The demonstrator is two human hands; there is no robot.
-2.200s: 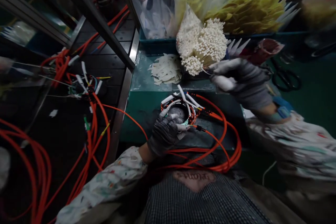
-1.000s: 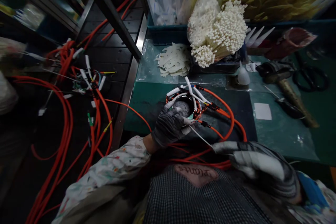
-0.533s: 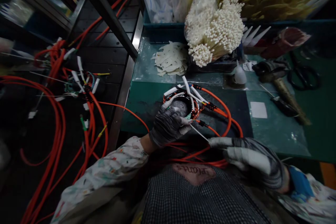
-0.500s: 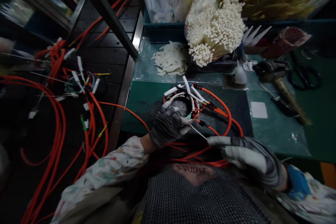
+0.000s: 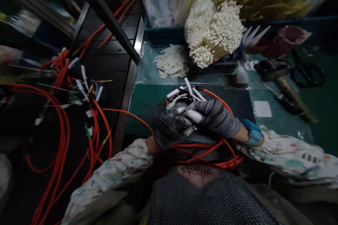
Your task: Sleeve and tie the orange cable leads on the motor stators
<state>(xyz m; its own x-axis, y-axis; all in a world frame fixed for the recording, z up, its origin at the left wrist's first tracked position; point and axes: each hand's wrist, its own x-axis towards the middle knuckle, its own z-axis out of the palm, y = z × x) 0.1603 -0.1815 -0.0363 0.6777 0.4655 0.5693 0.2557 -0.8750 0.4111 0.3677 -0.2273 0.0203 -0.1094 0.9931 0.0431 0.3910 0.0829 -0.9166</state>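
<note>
A ring-shaped motor stator [image 5: 184,99] with copper windings lies on the bench in front of me. White sleeves [image 5: 188,86] stick up from its far side, and an orange cable [image 5: 218,97] curves away to the right. My left hand [image 5: 171,126], in a grey striped glove with white fingertips, is closed on the stator's near left edge. Against its near right edge, my right hand [image 5: 218,116] is closed in a pinch, its fingertips touching the left hand's. Whatever lies between the right fingertips is hidden, as is the stator's near side.
Flat white pieces [image 5: 173,60] lie in a pile behind the stator, beside a bundle of white-tipped sticks [image 5: 219,35]. To the right are a hammer [image 5: 286,89], black scissors [image 5: 308,72] and a white square [image 5: 262,109]. Another wired stator [image 5: 91,89] with orange cables sits at left.
My right hand has come in from the right, where a white cord stretched to its fingers, up to the stator beside my left hand. The cord is now out of sight. My left hand keeps its hold.
</note>
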